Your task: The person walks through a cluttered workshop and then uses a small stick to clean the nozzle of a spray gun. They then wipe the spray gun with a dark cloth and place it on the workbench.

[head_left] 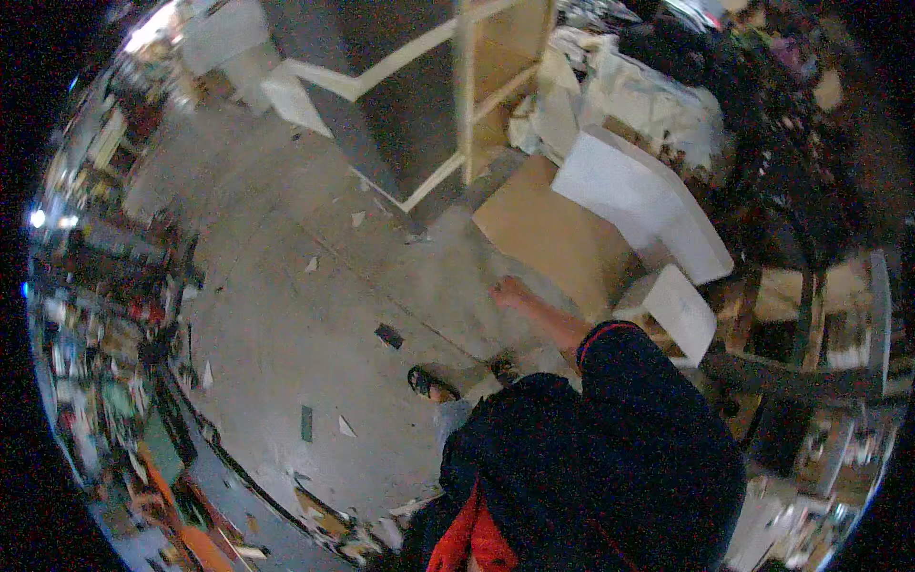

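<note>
My right hand [512,292] hangs in front of my body over the concrete floor [286,286], at the end of a bare forearm below a dark sleeve with red trim. Its fingers look curled into a loose fist, though the picture is grainy; nothing shows in it. Nearest to it is a flat brown cardboard sheet [558,229], just beyond and to the right. White foam blocks [634,191] rest beside the cardboard, and a smaller white foam piece [672,310] stands closer to me. My left hand is out of view.
A dark panelled cabinet with pale wooden edges [410,114] stands ahead. White cloth-like material [658,100] is heaped at the far right. A dark scrap [389,336] and several pale scraps lie on the floor. Cluttered shelves [86,334] line the left.
</note>
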A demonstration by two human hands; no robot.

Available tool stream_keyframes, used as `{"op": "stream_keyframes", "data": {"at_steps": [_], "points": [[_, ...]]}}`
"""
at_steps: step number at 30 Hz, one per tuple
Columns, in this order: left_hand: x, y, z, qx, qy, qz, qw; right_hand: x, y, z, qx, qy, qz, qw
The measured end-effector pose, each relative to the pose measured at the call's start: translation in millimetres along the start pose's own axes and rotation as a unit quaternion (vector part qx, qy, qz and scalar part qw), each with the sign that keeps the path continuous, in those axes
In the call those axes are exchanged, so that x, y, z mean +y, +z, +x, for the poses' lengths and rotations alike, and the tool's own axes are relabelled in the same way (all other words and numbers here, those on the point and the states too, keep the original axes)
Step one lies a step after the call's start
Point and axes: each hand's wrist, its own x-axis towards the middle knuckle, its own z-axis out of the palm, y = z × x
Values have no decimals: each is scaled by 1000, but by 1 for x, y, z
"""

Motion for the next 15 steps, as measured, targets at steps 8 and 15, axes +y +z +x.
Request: {"op": "stream_keyframes", "data": {"at_steps": [8, 15], "points": [[188, -99, 197, -97, 41, 88, 991, -23, 148, -19, -13, -95, -264, 960], [388, -121, 334, -101, 53, 91, 989, 34, 212, -106, 150, 250, 24, 956]]}}
